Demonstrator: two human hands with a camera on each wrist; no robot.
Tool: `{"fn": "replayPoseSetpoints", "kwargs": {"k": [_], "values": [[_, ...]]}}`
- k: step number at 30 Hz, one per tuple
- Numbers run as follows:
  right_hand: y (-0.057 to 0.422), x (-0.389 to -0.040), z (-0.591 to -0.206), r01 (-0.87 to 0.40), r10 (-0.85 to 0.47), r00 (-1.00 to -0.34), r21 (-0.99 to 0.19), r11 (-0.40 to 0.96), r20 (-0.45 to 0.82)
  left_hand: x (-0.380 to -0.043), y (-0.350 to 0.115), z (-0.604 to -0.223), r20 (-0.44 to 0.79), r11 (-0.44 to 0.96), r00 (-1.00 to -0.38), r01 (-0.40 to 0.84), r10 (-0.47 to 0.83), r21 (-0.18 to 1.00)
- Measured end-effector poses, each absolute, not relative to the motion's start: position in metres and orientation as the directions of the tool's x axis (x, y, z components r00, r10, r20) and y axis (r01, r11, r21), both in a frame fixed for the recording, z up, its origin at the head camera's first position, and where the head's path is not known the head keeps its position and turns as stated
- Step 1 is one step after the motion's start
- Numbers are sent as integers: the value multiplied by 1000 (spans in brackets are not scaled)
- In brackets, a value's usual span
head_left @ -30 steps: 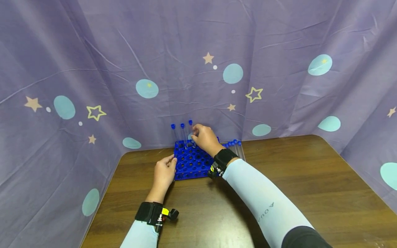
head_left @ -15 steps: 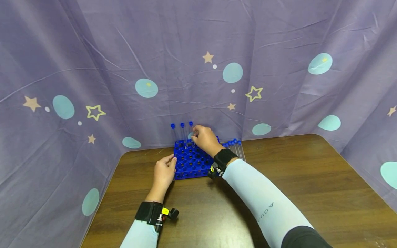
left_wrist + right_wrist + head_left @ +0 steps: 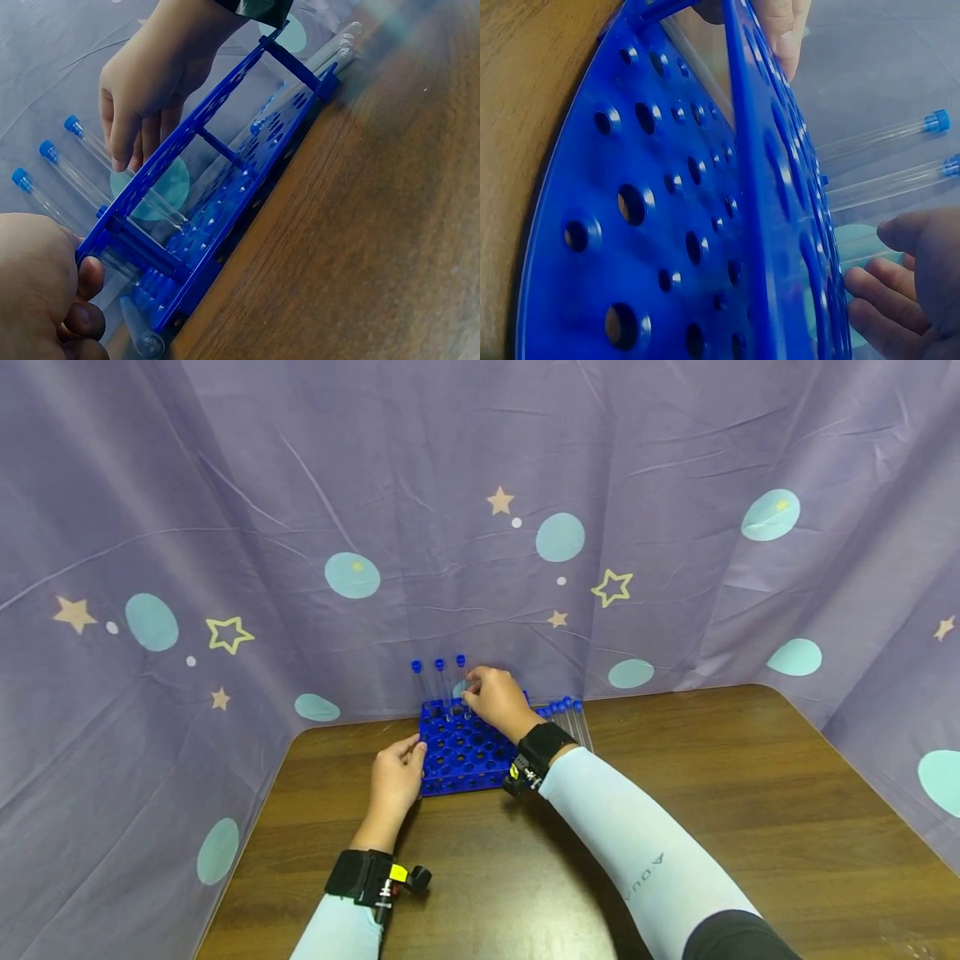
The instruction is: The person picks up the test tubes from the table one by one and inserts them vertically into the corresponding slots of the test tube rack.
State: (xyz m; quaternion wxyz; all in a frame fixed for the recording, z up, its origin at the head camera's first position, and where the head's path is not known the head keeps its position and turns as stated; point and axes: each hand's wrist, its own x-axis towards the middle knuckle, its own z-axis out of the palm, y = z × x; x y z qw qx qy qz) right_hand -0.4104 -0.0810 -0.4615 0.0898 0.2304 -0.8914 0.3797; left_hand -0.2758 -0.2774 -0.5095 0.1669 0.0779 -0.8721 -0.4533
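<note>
My left hand (image 3: pixel 397 772) grips the left end of a blue plastic test tube rack (image 3: pixel 468 760), thumb on top. At the rack's back left, three clear test tubes with blue caps stand in a row. My right hand (image 3: pixel 498 697) reaches over the rack's back and pinches the rightmost of them, a test tube (image 3: pixel 97 146), between thumb and fingers below its cap. In the left wrist view this tube's lower end shows inside the rack, near the bottom plate. The other two, a middle test tube (image 3: pixel 71 174) and a left test tube (image 3: pixel 45 202), stand untouched.
Several capped test tubes (image 3: pixel 576 722) lie side by side just right of the rack. Another clear tube (image 3: pixel 141 330) lies by the rack's left end. The wooden table (image 3: pixel 712 793) meets a purple patterned curtain (image 3: pixel 450 527) close behind the rack.
The rightmost tube has sunk slightly in the rack, its cap now closer to the height of the other two. Both hands have stayed nearly in place.
</note>
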Motion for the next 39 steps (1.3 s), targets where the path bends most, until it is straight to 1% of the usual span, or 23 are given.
{"fn": "replayPoseSetpoints", "kwargs": {"k": [7,15,19,24,29,35,39], "values": [[-66,-411,-465,-503,-326,-864,-635,586,384,-277,-278,-511,238,586,-929,27,-285,810],[-34,-397,-465,-493,-284,-869,-683,538,404,-275,-275,-511,210,572,-936,11,-284,820],[-12,-389,-463,-510,-272,-858,-666,545,435,-275,-275,-512,215,576,-934,12,-286,817],[19,-380,-461,-505,-242,-855,-628,592,459,-276,-275,-511,225,580,-929,13,-294,815],[47,-379,-460,-463,-199,-872,-619,634,448,-276,-277,-512,211,577,-932,2,-296,817],[78,-382,-452,-361,-123,-917,-658,661,380,-277,-276,-513,229,581,-926,14,-299,814],[91,-384,-451,-324,-87,-930,-682,656,358,-277,-276,-513,239,583,-924,22,-298,812]]}}
